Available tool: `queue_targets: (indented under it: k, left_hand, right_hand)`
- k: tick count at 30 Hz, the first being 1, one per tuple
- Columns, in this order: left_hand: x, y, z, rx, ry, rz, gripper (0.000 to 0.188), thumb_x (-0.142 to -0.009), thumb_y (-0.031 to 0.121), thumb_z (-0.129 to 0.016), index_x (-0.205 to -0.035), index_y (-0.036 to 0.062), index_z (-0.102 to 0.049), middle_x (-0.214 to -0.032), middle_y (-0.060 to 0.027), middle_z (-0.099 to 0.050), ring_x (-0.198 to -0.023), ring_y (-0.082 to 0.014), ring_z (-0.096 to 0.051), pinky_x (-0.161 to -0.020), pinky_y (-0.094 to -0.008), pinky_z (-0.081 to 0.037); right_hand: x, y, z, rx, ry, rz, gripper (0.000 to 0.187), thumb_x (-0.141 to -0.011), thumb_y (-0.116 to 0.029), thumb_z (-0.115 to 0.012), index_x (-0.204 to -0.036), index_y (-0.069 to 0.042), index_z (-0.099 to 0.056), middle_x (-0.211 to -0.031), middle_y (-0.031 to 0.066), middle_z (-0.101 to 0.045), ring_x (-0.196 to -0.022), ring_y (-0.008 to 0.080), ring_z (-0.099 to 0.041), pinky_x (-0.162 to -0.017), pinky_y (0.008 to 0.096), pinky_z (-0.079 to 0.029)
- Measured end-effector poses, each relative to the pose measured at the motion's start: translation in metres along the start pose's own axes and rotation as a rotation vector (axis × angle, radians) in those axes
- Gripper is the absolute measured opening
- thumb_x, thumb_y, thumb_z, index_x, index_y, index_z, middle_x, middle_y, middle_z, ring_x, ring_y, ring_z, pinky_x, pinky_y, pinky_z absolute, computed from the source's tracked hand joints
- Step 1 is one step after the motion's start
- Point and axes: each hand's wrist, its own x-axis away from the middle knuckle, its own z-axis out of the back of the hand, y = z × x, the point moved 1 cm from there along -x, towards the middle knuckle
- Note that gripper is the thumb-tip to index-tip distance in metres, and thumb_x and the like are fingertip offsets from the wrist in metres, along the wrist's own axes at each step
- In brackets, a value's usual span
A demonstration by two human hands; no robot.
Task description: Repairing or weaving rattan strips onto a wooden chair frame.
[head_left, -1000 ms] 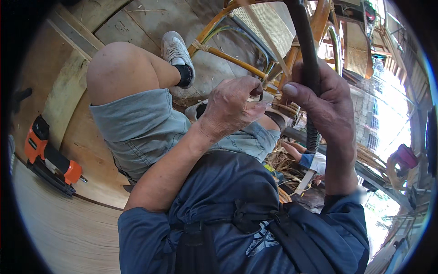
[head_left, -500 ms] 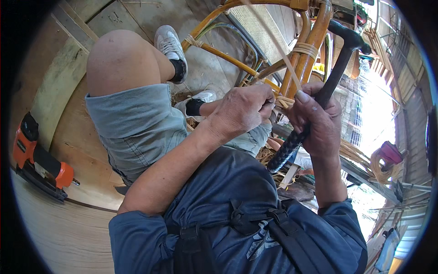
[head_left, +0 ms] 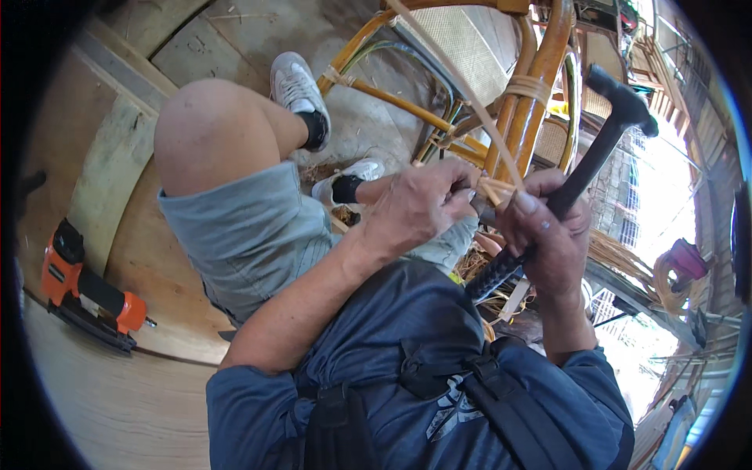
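My right hand (head_left: 544, 231) is wrapped around the handle of a black hammer (head_left: 599, 164), head up and tilted to the right. Its thumb and forefinger also pinch a long, pale rattan strip (head_left: 479, 108), which runs up and away to the left. Close by, my left hand (head_left: 423, 202) is closed beside the rattan binding (head_left: 495, 188) on the chair frame; whatever its fingertips hold is hidden. The glossy brown rattan chair (head_left: 540, 66) stands just beyond both hands, with other bindings around its poles.
An orange and black nail gun (head_left: 90, 294) lies at the left on a pale wooden surface (head_left: 141, 415). My bent knee (head_left: 207, 129) is left of the chair. Beyond it, a woven cane panel (head_left: 458, 51) shows. A coil of strips (head_left: 675, 286) hangs at the right.
The view has shifted, so the surroundings appear slightly lower and to the right. The hammer leans further right. The rattan binding between my hands is more exposed.
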Motion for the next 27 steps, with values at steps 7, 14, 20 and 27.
queue_targets:
  k: [7, 14, 20, 27]
  left_hand:
    - [-0.007, 0.004, 0.002, 0.055, -0.063, 0.039, 0.015, -0.074, 0.004, -0.057, -0.088, 0.0015, -0.053, -0.069, -0.0132, -0.055, -0.065, -0.0271, -0.057, -0.060, -0.0344, -0.045]
    - [0.003, -0.017, -0.002, -0.029, -0.011, 0.136, 0.023, -0.077, 0.008, -0.061, -0.098, 0.0012, -0.057, -0.072, -0.0059, -0.056, -0.062, -0.0113, -0.051, -0.057, -0.0242, -0.043]
    - [0.008, -0.032, -0.009, 0.840, -0.169, 0.654, 0.033, -0.090, 0.028, -0.050, -0.108, 0.0004, -0.053, -0.093, -0.0062, -0.059, -0.081, -0.0145, -0.057, -0.070, -0.0261, -0.045]
    - [0.001, -0.029, -0.035, 1.561, -0.364, 0.745, 0.046, -0.090, 0.044, -0.044, -0.115, 0.0059, -0.051, -0.104, -0.0052, -0.059, -0.093, -0.0148, -0.054, -0.081, -0.0313, -0.041]
  right_hand:
    - [-0.001, -0.010, 0.005, -0.018, 0.014, -0.111, 0.010, -0.083, -0.005, -0.058, -0.086, 0.002, -0.051, -0.057, 0.0032, -0.050, -0.043, 0.0071, -0.044, -0.039, 0.0201, -0.034]
    - [-0.002, -0.003, 0.008, -0.180, -0.022, -0.093, 0.012, -0.083, -0.006, -0.057, -0.089, 0.002, -0.050, -0.062, 0.0083, -0.054, -0.046, 0.0081, -0.046, -0.042, 0.0201, -0.036]
    - [-0.002, 0.004, 0.013, -0.217, -0.020, -0.009, 0.014, -0.083, -0.007, -0.057, -0.089, 0.002, -0.049, -0.070, 0.0132, -0.057, -0.047, 0.0091, -0.046, -0.044, 0.0211, -0.038]
    - [-0.002, 0.002, 0.006, -0.216, -0.035, -0.035, 0.013, -0.082, -0.006, -0.057, -0.088, 0.003, -0.050, -0.068, 0.0105, -0.056, -0.047, 0.0083, -0.046, -0.044, 0.0204, -0.038]
